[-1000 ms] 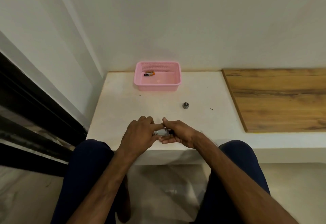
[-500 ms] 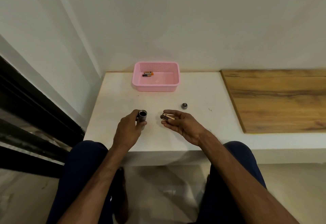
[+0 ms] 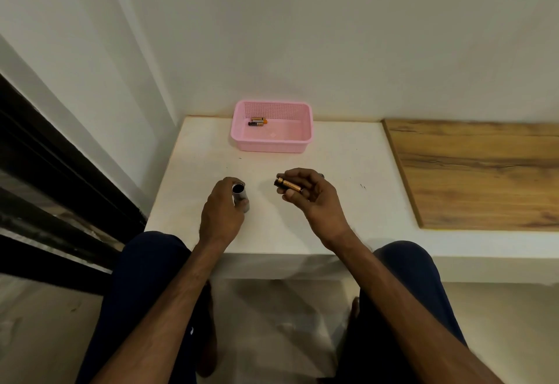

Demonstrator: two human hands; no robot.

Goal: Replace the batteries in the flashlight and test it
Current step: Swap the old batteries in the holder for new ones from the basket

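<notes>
My left hand (image 3: 222, 217) grips the silver flashlight body (image 3: 239, 194) upright on the white ledge, its open dark end facing up. My right hand (image 3: 308, 194), a short way to the right, pinches a copper-and-black battery (image 3: 287, 185) lying across its fingertips; more than one battery may be there, I cannot tell. Just a sliver of the flashlight's small round cap (image 3: 321, 175) shows behind my right hand. The pink basket (image 3: 272, 141) at the back of the ledge holds two more batteries (image 3: 257, 122).
The white ledge (image 3: 348, 156) ends at a wall behind and on the left. A wooden board (image 3: 478, 172) covers its right part. My knees sit below the ledge's front edge.
My hands have come apart: the left one stood the open flashlight body upright, the right one drew the battery out and lifted it slightly to the right.
</notes>
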